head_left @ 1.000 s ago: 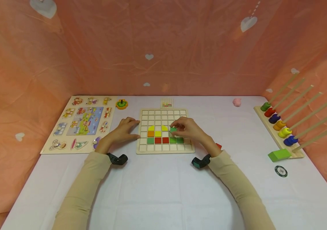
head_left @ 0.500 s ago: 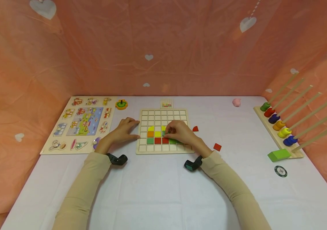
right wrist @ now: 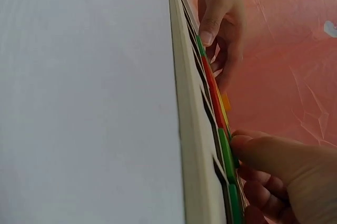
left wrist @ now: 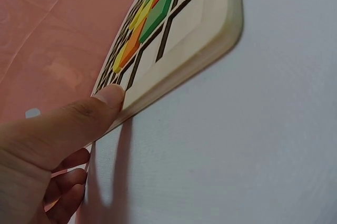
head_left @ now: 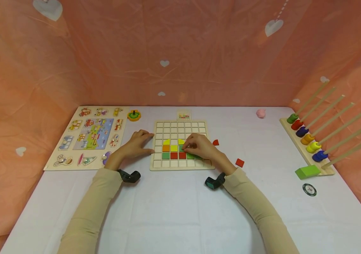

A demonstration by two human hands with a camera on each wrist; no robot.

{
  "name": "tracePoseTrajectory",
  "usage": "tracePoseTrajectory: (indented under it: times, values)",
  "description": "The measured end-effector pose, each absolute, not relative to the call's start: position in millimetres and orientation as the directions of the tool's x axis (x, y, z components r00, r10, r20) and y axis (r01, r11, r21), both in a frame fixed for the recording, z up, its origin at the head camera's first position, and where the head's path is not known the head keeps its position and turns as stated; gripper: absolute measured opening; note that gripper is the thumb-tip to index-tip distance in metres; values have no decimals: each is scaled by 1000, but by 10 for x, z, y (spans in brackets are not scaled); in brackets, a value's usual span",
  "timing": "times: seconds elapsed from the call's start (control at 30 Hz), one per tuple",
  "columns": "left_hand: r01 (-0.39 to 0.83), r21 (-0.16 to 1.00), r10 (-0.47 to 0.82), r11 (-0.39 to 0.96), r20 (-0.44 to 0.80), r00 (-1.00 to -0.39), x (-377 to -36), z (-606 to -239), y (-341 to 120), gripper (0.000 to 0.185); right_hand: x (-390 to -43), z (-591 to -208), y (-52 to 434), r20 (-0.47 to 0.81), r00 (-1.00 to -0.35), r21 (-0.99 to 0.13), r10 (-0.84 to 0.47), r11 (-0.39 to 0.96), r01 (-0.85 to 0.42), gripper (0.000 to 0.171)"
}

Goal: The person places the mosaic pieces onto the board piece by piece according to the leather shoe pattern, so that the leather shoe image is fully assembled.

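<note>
In the head view a wooden grid board (head_left: pixel 166 163) lies mid-table with coloured tiles in its cells. The right hand (head_left: pixel 197 145) is over the board's right half, pinching a green tile (head_left: pixel 181 148) at a cell beside a yellow square tile (head_left: pixel 174 148). Its fingers partly cover that tile and the light green ones below. At the board's left edge, the left hand (head_left: pixel 137 144) rests with thumb and index finger apart. The left wrist view shows its thumb (left wrist: pixel 109 97) on the board's rim. Red tiles (head_left: pixel 182 155), an orange tile (head_left: pixel 166 148) and yellow pieces also sit in the grid.
Right of the board lie a red square tile (head_left: pixel 239 162) and a red rounded piece (head_left: pixel 215 142). A pattern card (head_left: pixel 184 111) touches the far edge. A picture puzzle (head_left: pixel 53 163) is left; a peg stand (head_left: pixel 328 171), green block (head_left: pixel 307 172) and round chip (head_left: pixel 309 189) are right.
The right hand has moved left with the green tile, from right of the yellow pieces to a cell beside the yellow square. Over the last half second it barely moves. The left hand stays put.
</note>
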State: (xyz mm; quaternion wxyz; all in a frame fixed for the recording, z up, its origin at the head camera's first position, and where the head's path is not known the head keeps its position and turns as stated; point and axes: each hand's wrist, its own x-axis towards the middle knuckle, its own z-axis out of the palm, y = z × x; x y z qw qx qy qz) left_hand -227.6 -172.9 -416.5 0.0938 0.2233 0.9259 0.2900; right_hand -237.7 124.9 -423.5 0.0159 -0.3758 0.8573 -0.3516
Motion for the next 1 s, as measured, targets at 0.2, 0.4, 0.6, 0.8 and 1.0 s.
tracePoseTrajectory:
  times: [0.2,0.4,0.6,0.8,1.0]
  values:
    - [362,579,470,731,-42,-882,-2281,-4171,-1724,71,-2362,-4215,1259,258,-698,-610,-668,448,-654,8]
    - [369,581,473,726,-33,-880,-2288,-4184,-1733,71,-2344,-4099,1438,255,-739,-637,-624,467,-613,12]
    - [364,574,469,734,-41,-882,-2293,-4197,-1742,71,-2293,-3952,1806,287,-759,-612,-584,497,-615,17]
    - [358,576,467,735,-48,-883,-2291,-4199,-1743,71,-2197,-3883,2230,280,-795,-598,-538,550,-583,22]
    - [355,582,468,732,-50,-882,-2286,-4185,-1738,71,-2083,-3902,2557,214,-835,-601,-507,606,-521,25]
